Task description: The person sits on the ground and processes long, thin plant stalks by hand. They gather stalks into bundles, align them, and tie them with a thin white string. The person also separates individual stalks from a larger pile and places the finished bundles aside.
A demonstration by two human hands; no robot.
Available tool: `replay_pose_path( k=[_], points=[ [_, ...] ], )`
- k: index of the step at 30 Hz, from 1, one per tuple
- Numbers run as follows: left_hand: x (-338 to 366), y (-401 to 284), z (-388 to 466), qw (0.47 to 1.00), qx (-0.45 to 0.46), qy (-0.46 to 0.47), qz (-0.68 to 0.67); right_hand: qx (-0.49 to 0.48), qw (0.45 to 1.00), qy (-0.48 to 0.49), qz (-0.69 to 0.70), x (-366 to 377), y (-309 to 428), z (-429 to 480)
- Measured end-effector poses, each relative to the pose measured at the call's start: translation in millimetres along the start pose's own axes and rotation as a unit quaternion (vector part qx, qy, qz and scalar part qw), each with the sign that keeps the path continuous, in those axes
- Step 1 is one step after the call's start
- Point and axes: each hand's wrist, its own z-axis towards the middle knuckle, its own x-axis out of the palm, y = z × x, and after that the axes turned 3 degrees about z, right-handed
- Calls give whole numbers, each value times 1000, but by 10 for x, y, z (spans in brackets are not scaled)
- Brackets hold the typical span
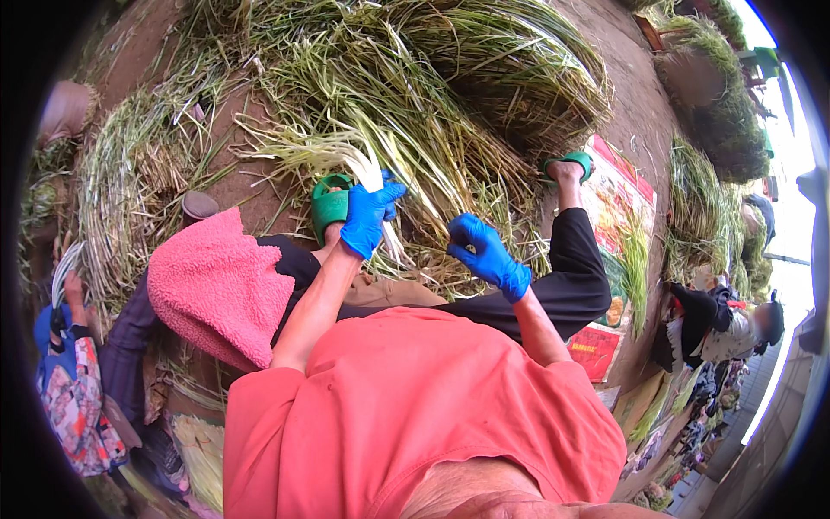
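Observation:
My left hand (pixel 368 217), in a blue glove, is closed around a bunch of pale vegetable stalks (pixel 369 170). The stalks' long ends droop to the left above the hand, and whitish ends (pixel 393 245) show below it. To the right, my right hand (pixel 483 250), also gloved in blue, hovers with its fingers curled towards the thumb. I see nothing held in it. A large heap of long green stalks (pixel 389 84) lies on the ground in front of both hands, its near ends reaching between my feet.
Green slippers (pixel 332 202) are on my feet. A pink fleece cloth (pixel 217 285) covers a knee at left. A co-worker in a patterned garment (pixel 91 402) sits at left holding stalks. Printed sheeting (pixel 593 350) lies at right, with loose stalks (pixel 637 272). Another person (pixel 726 331) is farther right.

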Motion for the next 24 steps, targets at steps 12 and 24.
replay_pose_path(
  k=[12, 24],
  points=[
    [155, -271, -204, 982, 148, -20, 114, 139, 964, -7, 227, 221, 105, 766],
    [139, -317, -147, 974, 175, -77, 117, 169, 901, -105, 386, 286, -188, 840]
  ],
)
